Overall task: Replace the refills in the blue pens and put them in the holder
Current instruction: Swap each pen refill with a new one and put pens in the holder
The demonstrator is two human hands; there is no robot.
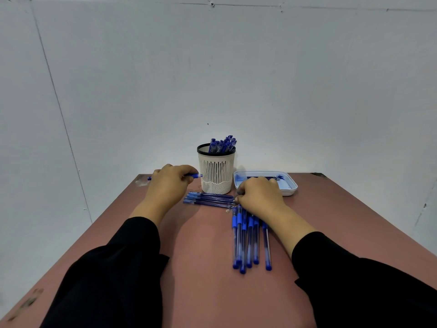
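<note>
While the left hand point(169, 183) grips a blue pen point(195, 175) left of the holder point(216, 172), the right hand's fingers point(238, 197) pinch a refill point(210, 199) at frame centre. Refills look light, thin and flexible: hold near one end. Pens are rigid and smooth: grip mid-barrel.

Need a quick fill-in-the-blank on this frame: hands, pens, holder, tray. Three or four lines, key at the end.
1. The left hand grips a blue ____.
2. The holder stands between the left hand and the ____.
3. The right hand touches the row of ____ lying crosswise before the holder.
4. The pens under the right wrist lie on the ____.

Missing words: pen; tray; refills; table
</note>
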